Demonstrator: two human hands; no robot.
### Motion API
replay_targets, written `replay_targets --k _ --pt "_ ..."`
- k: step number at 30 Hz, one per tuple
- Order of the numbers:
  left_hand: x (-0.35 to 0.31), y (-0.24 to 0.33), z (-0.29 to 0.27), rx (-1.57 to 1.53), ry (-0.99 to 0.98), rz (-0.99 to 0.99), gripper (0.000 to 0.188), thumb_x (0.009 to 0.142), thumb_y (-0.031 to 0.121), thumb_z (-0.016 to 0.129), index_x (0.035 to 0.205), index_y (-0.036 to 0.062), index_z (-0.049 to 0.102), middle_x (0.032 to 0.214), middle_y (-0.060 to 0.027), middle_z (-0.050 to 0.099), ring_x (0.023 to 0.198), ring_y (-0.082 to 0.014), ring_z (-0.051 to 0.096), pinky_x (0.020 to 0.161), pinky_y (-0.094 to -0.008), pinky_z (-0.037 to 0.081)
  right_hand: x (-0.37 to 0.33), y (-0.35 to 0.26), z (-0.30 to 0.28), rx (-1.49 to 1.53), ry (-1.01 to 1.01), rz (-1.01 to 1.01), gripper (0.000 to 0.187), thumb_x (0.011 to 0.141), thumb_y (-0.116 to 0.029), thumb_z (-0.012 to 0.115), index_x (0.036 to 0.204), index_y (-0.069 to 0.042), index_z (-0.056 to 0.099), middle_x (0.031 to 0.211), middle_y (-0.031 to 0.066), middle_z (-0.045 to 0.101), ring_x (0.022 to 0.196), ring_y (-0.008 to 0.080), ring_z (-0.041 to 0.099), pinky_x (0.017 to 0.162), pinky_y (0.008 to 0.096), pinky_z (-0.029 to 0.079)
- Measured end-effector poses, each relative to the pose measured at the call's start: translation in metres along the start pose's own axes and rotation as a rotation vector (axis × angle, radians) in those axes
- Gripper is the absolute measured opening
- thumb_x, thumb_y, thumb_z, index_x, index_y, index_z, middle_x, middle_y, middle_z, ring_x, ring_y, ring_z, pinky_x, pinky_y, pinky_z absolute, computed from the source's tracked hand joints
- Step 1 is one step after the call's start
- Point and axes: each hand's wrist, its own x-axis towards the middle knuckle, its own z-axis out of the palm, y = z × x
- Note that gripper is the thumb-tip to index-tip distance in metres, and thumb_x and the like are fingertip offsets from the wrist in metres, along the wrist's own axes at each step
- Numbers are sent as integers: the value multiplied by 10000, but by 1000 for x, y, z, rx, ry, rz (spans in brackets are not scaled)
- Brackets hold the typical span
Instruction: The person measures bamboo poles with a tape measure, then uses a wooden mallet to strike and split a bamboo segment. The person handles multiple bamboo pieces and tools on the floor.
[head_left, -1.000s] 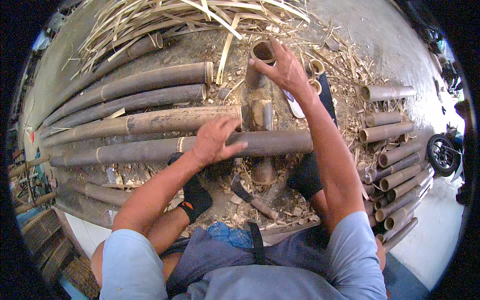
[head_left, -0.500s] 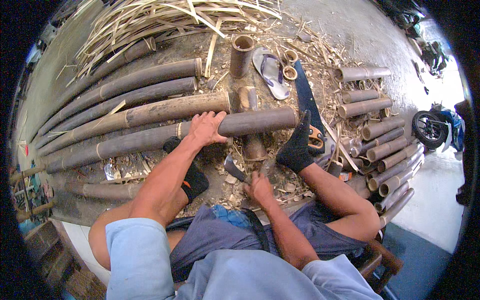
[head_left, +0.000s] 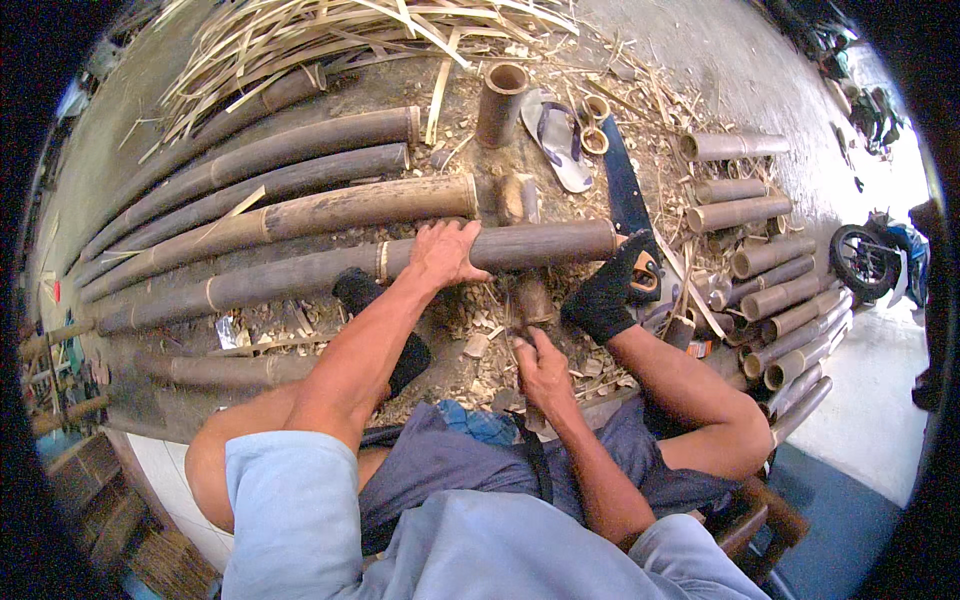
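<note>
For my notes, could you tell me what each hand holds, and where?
Left hand presses the long bamboo pole mid-length; right hand grips a tool's handle, tool hidden.

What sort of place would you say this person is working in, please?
Probably an open-air bamboo workshop: long bamboo poles lie on the ground, cut bamboo tubes are stacked at right, and split strips are heaped behind.
</note>
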Motion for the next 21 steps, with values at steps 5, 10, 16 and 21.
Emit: replay_targets --k 5,10,16,21 --pt "4 7 3 -69 13 -79 914 754 846 553 1301 116 616 1277 -187 648 1220 -354 597 988 -502 462 27 -26 -11 -94 224 -81 267 997 -225 535 1100 18 578 758 297 640 687 496 631 615 568 476" --pt "10 8 -3 -192 -11 -149 791 831 779 520 1225 112 680 1165 -201 707 1113 -357 662 972 -477 489 57 -31 2 -150 194 -178 271 1028 -248 518 1027 15 585 719 290 626 675 495 626 607 569 467" --pt "14 12 -13 -174 -94 -206 753 821 769 543 1226 152 693 1179 -184 710 1116 -339 670 949 -461 509 75 -29 10 -222 215 -240 254 1030 -240 506 1002 -4 598 718 285 628 677 497 626 613 571 471" --pt "16 13 -15 -198 -120 -240 745 804 776 559 1233 183 697 1182 -164 714 1124 -337 668 951 -463 508 78 -26 15 -331 212 -213 268 1017 -278 521 1073 -37 622 729 268 670 672 488 663 613 589 533"
